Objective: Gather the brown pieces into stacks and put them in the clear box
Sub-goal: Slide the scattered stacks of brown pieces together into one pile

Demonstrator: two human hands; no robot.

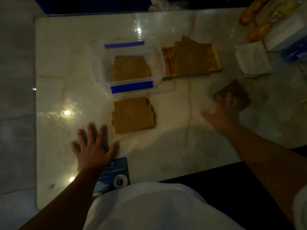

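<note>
Flat tan brown stack (133, 115) beside clear box (127, 67); left hand (93, 146), right hand (222, 113) grip wide, empty.

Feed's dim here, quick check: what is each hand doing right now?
Left hand: open, flat on the table, holding nothing.
Right hand: open, blurred, fingers on a dark piece, not gripping.

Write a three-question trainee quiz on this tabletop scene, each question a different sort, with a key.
1. True or false: the clear box already holds brown pieces.
2. Multiple choice: the right hand reaches over A) the wooden tray, B) a dark brown stack, C) the white napkins.
3. Fill in: the loose tan stack lies on the table just ____ the box, on the person's side.

Key: 1 true; 2 B; 3 before.
</note>
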